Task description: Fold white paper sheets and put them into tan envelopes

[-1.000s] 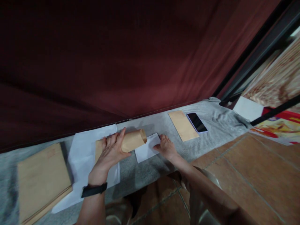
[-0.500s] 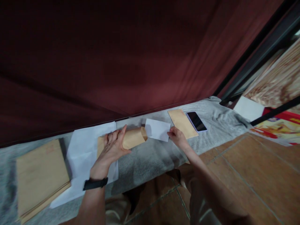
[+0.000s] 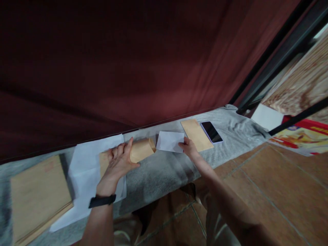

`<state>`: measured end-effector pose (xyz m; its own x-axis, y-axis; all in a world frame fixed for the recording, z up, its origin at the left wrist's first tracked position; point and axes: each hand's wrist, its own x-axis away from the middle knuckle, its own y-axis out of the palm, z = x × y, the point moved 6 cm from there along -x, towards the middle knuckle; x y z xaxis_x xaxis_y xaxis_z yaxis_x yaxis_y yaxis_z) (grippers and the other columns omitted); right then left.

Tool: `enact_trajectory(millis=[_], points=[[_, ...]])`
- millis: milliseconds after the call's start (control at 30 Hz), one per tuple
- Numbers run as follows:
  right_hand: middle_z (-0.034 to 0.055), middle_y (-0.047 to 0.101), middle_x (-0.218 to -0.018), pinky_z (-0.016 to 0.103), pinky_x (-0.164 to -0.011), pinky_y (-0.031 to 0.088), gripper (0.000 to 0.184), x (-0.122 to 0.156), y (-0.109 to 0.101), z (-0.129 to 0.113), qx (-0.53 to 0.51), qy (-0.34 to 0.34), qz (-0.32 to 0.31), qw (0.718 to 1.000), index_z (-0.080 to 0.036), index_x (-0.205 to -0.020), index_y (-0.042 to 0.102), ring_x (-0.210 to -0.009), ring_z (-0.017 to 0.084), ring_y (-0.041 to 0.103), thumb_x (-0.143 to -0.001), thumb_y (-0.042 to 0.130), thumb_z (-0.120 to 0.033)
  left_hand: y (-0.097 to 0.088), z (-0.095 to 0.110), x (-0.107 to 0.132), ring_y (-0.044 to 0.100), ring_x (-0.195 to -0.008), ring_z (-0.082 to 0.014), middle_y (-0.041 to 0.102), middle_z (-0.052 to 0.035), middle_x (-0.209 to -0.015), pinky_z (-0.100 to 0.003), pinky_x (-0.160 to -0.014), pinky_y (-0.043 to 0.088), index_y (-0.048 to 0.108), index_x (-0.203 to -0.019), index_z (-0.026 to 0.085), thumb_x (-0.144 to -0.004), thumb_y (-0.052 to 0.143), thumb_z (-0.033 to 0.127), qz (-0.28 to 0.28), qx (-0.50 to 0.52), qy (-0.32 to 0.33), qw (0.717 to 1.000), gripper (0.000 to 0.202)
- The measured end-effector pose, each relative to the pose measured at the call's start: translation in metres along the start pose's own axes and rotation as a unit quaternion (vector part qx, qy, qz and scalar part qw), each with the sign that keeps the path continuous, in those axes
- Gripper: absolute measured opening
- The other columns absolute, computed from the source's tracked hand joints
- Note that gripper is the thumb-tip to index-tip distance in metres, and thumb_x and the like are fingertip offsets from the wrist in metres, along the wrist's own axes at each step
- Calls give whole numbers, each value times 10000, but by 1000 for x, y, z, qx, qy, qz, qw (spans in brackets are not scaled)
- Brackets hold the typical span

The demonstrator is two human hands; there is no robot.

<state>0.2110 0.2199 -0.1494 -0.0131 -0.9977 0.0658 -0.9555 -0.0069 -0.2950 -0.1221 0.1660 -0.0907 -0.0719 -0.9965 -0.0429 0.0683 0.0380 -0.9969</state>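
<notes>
The left hand (image 3: 120, 161), a black band at its wrist, reaches forward and curls over a brown paper envelope (image 3: 138, 150), bowing its mouth open on the grey cloth-covered surface (image 3: 164, 171). The right hand (image 3: 189, 148), arm stretched out, pinches a folded white paper sheet (image 3: 169, 141) by its edge, just beside the envelope's mouth.

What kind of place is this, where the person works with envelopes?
Probably an indoor floor corner, perhaps in a home: a grey cloth lies on terracotta floor tiles beside a dark red curtain, with a stack of brown envelopes on it.
</notes>
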Motion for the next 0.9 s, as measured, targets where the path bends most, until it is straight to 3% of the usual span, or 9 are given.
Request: enact_trajectory(millis=[133, 300, 500, 700, 900], points=[[30, 695, -822, 306, -691, 501, 277, 0, -16, -13, -55, -24, 49, 997, -193, -973, 643, -763, 200, 608, -755, 613, -361, -6, 0, 1, 397, -1402, -405, 464, -190, -1448, -654, -1186, 163, 116, -1637, 208, -698, 726, 463, 15, 9, -3, 1000, 1149], [31, 691, -835, 289, -661, 471, 412, 9, -9, -30, -126, -29, 0, 992, -196, -1009, 652, -746, 192, 601, -739, 634, -507, -17, 8, 2, 357, -1447, -406, 433, -206, -1484, -682, -1198, 114, 96, -1634, 203, -721, 734, 427, 62, 30, 23, 997, 1136], [8, 645, -743, 270, -612, 430, 325, 11, 2, -27, -86, -34, -35, 995, -193, -840, 660, -668, 158, 538, -731, 629, -498, -18, 13, 0, 300, -1496, -412, 399, -232, -1539, -687, -1208, 80, 115, -1634, 204, -735, 754, 395, 80, 27, 42, 996, 1120], [-26, 562, -618, 264, -575, 417, 259, 8, -12, -24, -56, -35, -40, 997, -201, -733, 626, -588, 139, 487, -733, 644, -459, -11, 11, -2, 260, -1523, -425, 368, -246, -1576, -699, -1202, 97, 98, -1637, 207, -733, 764, 389, 67, 15, 28, 997, 1137], [-12, 577, -642, 260, -570, 416, 264, 9, -23, -27, -24, -35, -47, 998, -197, -700, 615, -616, 147, 502, -739, 632, -458, -8, 14, -3, 225, -1537, -442, 328, -253, -1612, -710, -1194, 111, 99, -1637, 204, -724, 754, 387, 57, 8, 31, 998, 1138]])
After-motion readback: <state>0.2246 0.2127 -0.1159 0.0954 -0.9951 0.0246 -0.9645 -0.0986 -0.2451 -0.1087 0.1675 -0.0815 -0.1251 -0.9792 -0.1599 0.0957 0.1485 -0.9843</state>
